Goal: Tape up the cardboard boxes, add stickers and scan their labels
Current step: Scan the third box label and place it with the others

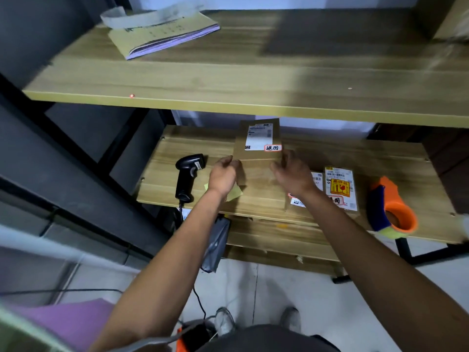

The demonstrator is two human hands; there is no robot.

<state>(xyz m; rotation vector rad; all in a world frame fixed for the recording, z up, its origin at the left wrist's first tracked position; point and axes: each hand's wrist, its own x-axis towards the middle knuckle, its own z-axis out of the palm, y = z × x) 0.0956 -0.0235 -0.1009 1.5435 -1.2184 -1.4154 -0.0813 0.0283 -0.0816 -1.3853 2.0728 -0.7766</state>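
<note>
Box (256, 161) being gripped at sides by L hand (223, 175), R hand (291, 174).
Only edges being pinched; w/ loose hold it could be dropped onto scanner (189, 174).

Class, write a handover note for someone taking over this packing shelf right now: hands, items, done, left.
Left hand and right hand grip the brown cardboard box by its side edges, at the lower wooden shelf.
Black handheld scanner lies left of it; orange tape dispenser far right; another labelled cardboard box lies between.
Done: held box carries a white label and red-bordered sticker.
Left: likely scanning; taping cannot be judged.
</note>
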